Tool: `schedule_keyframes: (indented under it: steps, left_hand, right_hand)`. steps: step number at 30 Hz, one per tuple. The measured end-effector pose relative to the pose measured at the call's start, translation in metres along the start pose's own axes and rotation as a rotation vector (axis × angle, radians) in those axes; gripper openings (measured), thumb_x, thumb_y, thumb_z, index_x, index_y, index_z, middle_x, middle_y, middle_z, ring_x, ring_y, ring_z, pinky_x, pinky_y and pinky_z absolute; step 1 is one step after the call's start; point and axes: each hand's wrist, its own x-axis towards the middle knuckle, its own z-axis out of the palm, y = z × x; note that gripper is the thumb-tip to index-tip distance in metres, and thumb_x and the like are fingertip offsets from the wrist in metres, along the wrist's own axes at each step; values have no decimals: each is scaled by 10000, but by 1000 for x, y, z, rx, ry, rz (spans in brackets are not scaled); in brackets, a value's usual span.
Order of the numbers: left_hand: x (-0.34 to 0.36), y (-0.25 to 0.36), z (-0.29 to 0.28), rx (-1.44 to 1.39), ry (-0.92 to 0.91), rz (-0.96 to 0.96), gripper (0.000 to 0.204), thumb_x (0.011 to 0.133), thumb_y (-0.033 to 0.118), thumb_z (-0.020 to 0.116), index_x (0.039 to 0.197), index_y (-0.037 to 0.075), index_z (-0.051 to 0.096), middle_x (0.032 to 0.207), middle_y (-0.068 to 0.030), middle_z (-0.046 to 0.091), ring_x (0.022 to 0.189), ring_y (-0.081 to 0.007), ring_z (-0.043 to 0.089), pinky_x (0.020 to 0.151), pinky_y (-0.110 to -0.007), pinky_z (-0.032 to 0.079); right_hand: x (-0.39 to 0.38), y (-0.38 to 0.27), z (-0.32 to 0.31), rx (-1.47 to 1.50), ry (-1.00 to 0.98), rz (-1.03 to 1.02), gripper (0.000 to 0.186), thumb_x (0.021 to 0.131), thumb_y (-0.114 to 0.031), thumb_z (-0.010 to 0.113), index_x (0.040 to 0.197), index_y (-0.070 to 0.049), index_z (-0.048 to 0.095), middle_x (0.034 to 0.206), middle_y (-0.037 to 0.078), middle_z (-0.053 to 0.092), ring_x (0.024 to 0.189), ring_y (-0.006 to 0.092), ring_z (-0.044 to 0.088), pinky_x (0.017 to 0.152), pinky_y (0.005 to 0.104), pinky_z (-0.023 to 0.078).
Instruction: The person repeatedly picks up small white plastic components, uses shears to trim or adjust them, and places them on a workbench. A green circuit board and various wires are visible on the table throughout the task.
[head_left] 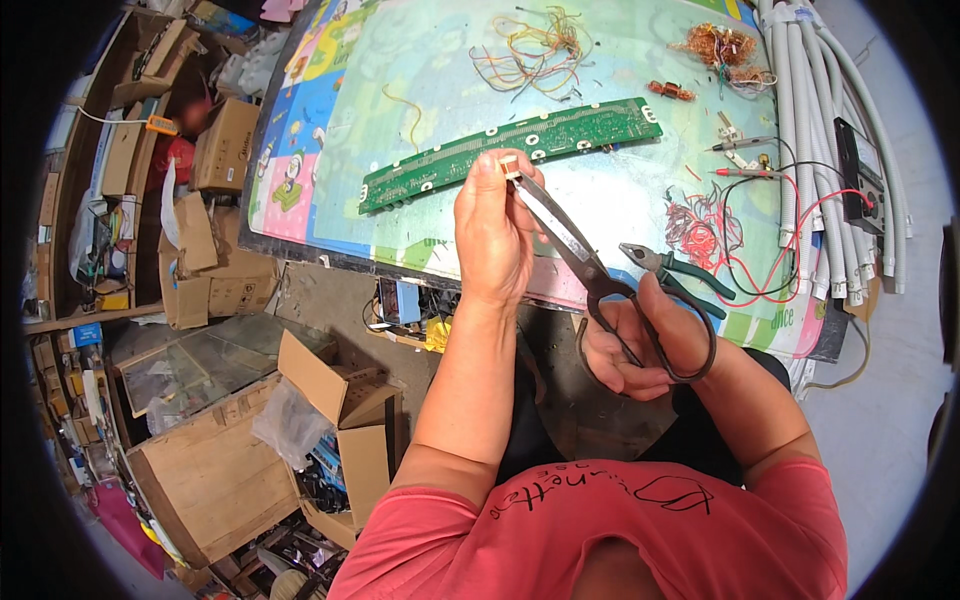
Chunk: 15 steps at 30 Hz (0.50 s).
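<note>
Above the green circuit board (590, 131), my left hand (492, 240) pinches a small white-and-copper part (510, 166), perhaps a little wound coil; its exact kind is too small to tell. My right hand (625, 350) has its fingers through the loops of large dark scissors (596, 272). The blades point up and left, and their tips meet the small part at my left fingertips. Whether the blades grip it I cannot tell. Behind my hands, the long narrow board lies flat on the table.
Right of the scissors lie green-handled pliers (690, 268). Beyond are red wire scraps (700, 222), a multimeter (860, 175) with leads, copper wire bundles (720, 45) and pale conduit pipes (800, 130). A tangle of thin wires (530, 55) rests at the back. Cardboard boxes (360, 450) stand at lower left.
</note>
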Motion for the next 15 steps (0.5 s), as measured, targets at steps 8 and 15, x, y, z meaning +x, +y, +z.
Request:
schedule_keyframes:
  steps: [8,15]
  left_hand:
    - [-2,-7,3,254,103,132,345,1006,353,401,926,42,526,763,-33,511,642,-109,488,568,-241,415]
    - [-7,-14,7,-154,99,-98,351,1012,355,373,951,54,544,695,-22,540,510,-92,464,444,-239,361]
  right_hand:
    - [-2,1,-1,206,-22,7,784,849,-767,181,804,-23,425,606,86,495,310,64,272,303,206,226]
    - [-1,0,-7,121,29,-90,673,902,-702,194,842,-61,391,674,133,542,325,69,280,311,206,239]
